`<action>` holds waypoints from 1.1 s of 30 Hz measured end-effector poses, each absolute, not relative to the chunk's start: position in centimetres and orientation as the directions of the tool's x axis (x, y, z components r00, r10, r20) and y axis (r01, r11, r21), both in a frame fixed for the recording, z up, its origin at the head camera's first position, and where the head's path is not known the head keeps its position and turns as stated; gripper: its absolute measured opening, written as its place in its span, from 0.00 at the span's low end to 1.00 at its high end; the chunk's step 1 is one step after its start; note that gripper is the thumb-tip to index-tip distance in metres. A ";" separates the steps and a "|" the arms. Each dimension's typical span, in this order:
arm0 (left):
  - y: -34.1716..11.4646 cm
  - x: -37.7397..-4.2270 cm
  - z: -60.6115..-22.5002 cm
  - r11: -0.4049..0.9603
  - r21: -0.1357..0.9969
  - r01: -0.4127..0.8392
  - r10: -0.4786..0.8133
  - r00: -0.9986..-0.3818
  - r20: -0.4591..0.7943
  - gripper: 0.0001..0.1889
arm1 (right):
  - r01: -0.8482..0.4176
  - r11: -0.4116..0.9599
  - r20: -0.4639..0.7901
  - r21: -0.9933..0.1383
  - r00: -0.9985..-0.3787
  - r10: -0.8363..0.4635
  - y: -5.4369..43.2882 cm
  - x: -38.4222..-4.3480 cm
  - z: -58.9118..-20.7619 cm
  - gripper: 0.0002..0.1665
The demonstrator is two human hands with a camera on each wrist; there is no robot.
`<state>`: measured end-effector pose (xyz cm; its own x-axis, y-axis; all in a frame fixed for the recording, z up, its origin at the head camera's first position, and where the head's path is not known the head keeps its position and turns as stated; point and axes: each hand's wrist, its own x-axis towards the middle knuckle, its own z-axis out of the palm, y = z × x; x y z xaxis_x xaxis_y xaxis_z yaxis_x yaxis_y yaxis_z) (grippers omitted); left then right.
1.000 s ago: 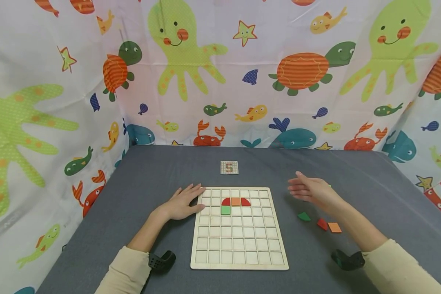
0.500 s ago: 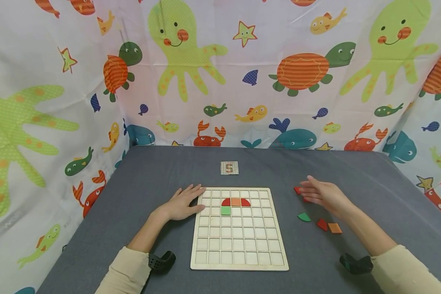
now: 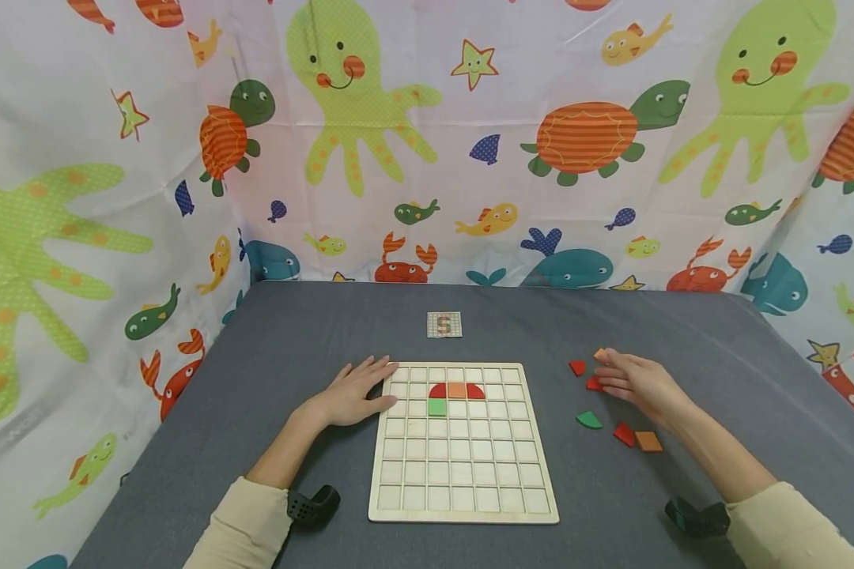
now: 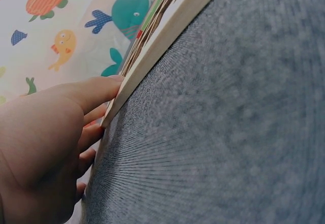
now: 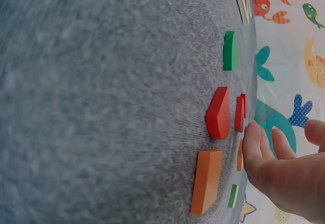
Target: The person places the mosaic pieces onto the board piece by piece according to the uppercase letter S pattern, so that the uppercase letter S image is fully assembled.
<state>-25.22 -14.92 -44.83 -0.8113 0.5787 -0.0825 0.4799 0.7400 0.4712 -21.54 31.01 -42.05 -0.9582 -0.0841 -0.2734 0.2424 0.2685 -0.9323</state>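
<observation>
My left hand [image 3: 352, 393] rests at the left edge of a pale wooden grid board [image 3: 462, 498], its fingertips and thumb touching the rim; the left wrist view shows them at the board's side [image 4: 147, 66]. On the board lie a red, orange, red row [image 3: 456, 390] and a green square [image 3: 437, 407]. My right hand [image 3: 636, 382] is over the loose pieces right of the board, fingers loosely bent, thumb apart. Close to its fingertips are an orange piece [image 3: 601, 355] and a red piece [image 3: 594, 383]. The right wrist view shows nothing between thumb and fingers.
Nearer me lie a green quarter-round piece [image 3: 589, 420], a red piece [image 3: 624, 434] and an orange square [image 3: 648, 442]. Another red piece [image 3: 577, 367] lies farther back. A green piece [image 5: 233, 196] shows beyond the right hand. A small pattern card [image 3: 444, 325] lies behind the board.
My right hand has moved to the right and slightly towards me, uncovering two red pieces and then an orange one. The left hand and the board have stayed still.
</observation>
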 end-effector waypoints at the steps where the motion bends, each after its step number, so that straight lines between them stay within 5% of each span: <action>1: -14.9 -25.2 -44.8 0.742 0.470 0.478 0.577 -0.812 -0.085 0.35 | 0.244 0.270 -0.274 -0.931 -0.958 -0.080 31.0 -21.5 -42.1 0.44; 13: -15.0 -25.2 -44.9 0.732 0.479 0.485 0.588 -0.805 -0.084 0.35 | 0.218 0.393 -0.265 -0.893 -0.962 -0.068 30.9 -21.3 -42.8 0.34; 33: -15.1 -25.3 -45.1 0.725 0.486 0.488 0.590 -0.804 -0.073 0.35 | 0.085 0.725 -0.107 -0.684 -0.994 0.015 30.1 -21.6 -43.0 0.33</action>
